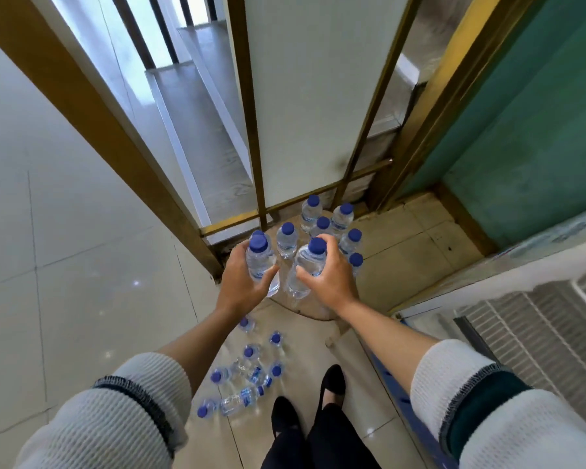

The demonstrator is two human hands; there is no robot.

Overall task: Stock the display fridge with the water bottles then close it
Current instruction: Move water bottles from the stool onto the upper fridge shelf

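Several clear water bottles with blue caps stand on a small round stool [313,311] in front of me. My left hand [242,286] grips one upright bottle [259,260] by its body. My right hand [332,282] grips another bottle [310,265], fingers curled round it just under the cap. More bottles [344,214] stand behind on the stool. Further bottles [247,377] sit and lie on the floor tiles near my feet. The display fridge [538,319] is at the lower right, with its white wire shelves showing.
A brass-framed glass railing [261,184] rises right behind the stool, with stairs beyond it. A green wall [528,130] is at the right. My black shoes [332,384] stand beside the floor bottles. Shiny floor tiles [65,265] spread to the left.
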